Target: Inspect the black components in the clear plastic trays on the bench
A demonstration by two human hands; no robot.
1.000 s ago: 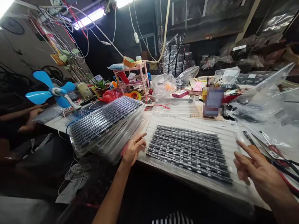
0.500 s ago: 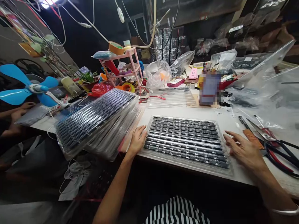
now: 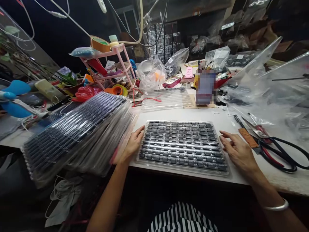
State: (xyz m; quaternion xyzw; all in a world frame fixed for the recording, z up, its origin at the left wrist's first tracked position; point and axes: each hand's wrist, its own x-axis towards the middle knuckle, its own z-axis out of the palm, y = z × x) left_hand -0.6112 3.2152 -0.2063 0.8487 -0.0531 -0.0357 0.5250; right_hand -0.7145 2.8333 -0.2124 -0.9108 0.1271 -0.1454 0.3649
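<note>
A clear plastic tray (image 3: 181, 146) with rows of dark strips lies flat on the white table in front of me. My left hand (image 3: 133, 141) rests at its left edge, fingers extended along the side and partly hidden by the rim. Just off the tray's right edge is my right hand (image 3: 238, 151), its fingers apart and slightly bent, with nothing held. To the left, a similar filled tray (image 3: 74, 125) lies tilted on top of a stack of clear trays (image 3: 103, 148).
Large black-handled scissors (image 3: 267, 141) lie right of my right hand. Behind the tray are an empty clear tray (image 3: 166, 99), a pink rack (image 3: 125, 69) and plastic bags (image 3: 256, 77). A blue fan (image 3: 15, 100) stands at far left.
The view has turned rightward, so most things appear further left. The right hand has come slightly nearer the tray's edge. The tray looks a little straighter in view.
</note>
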